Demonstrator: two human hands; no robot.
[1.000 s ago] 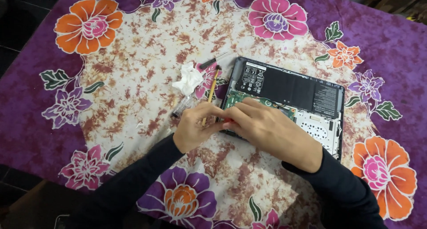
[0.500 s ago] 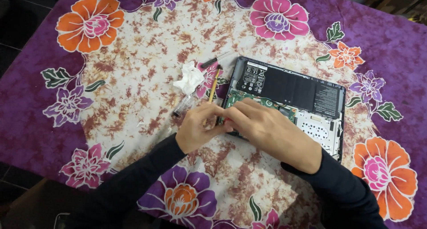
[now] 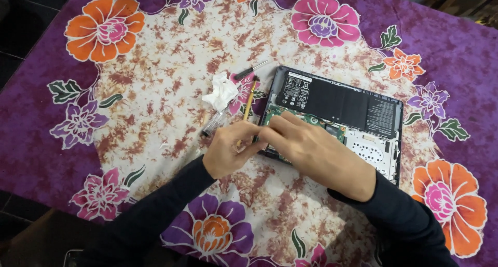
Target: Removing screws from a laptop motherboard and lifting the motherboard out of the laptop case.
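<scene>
Two hands meet at the left edge of one opened laptop (image 3: pixel 363 116): the left hand (image 3: pixel 228 150) is curled, pinching a brush (image 3: pixel 248 103), while the right hand (image 3: pixel 316 153) lies with fingers together on the board. Beside them lie one tissue (image 3: pixel 220 92), one screwdriver (image 3: pixel 251 70) and one clear tube (image 3: pixel 212 124) on the cloth (image 3: pixel 155 90).

left hand (image 3: pixel 228 152) curled around small brush (image 3: pixel 248 103) | right hand (image 3: pixel 316 153) flat over opened laptop (image 3: pixel 337 119), fingertips meeting left hand | crumpled tissue (image 3: pixel 220 92), screwdriver (image 3: pixel 251 70) just beyond left hand | floral cloth (image 3: pixel 129 106) beneath

Matt cloth tablecloth (image 3: pixel 155 122); crumpled paper tissue (image 3: pixel 220 92) (soft-looking).
</scene>
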